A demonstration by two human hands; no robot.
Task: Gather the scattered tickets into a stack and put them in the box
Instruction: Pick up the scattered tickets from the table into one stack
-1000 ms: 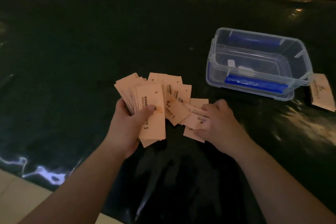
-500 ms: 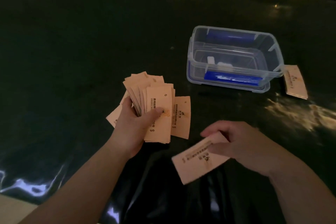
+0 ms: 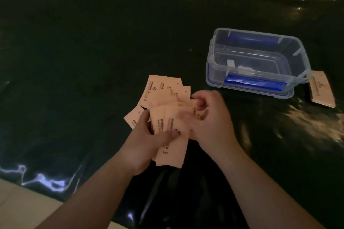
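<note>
in left hand (image 3: 147, 147): tickets (image 3: 171, 135) fanned, long axes seemingly pointing away.

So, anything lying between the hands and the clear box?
Nothing: the head view shows only bare dark table cover between the right hand and the clear box.

The right hand (image 3: 208, 117) was motion-blurred, its fingertips smearing into the fanned tickets (image 3: 167, 98), whose print was too small to read. The left hand (image 3: 147, 141) hid the fan's lower edge. At three o'clock, the box (image 3: 214, 72) covered one corner of a lone ticket (image 3: 323, 89).
</note>
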